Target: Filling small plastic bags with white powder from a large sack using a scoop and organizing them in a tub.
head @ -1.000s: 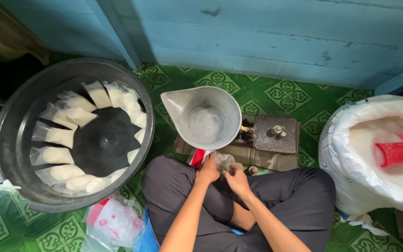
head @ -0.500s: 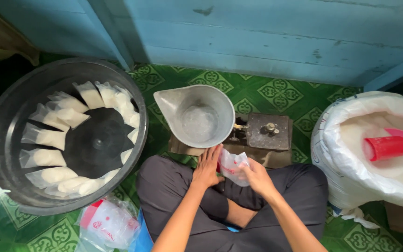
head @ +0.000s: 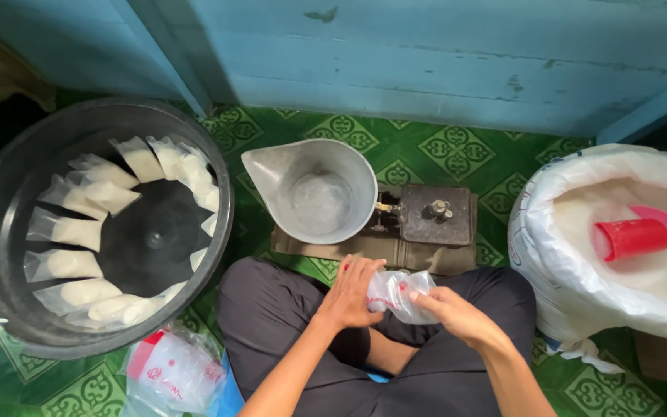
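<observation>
Both my hands hold a small clear plastic bag [head: 399, 295] over my crossed legs. My left hand [head: 351, 292] grips its left edge, and my right hand [head: 443, 306] pinches its right side. Just beyond my hands stands a balance scale [head: 430, 212] with a grey metal scoop pan [head: 314, 189] on its left side; the pan holds a thin layer of white grains. The bag looks empty or nearly so.
A large black tub [head: 218, 181] at left holds several filled white bags arranged in a ring. At right an open white sack [head: 573, 286] of white grains holds a red scoop [head: 631, 238]. A pack of plastic bags [head: 175, 371] lies by my left knee. A blue wall runs behind.
My hands drew back slightly from the scale toward my lap, and the clear bag has been spread wider between them. The view shifted a little to the right.
</observation>
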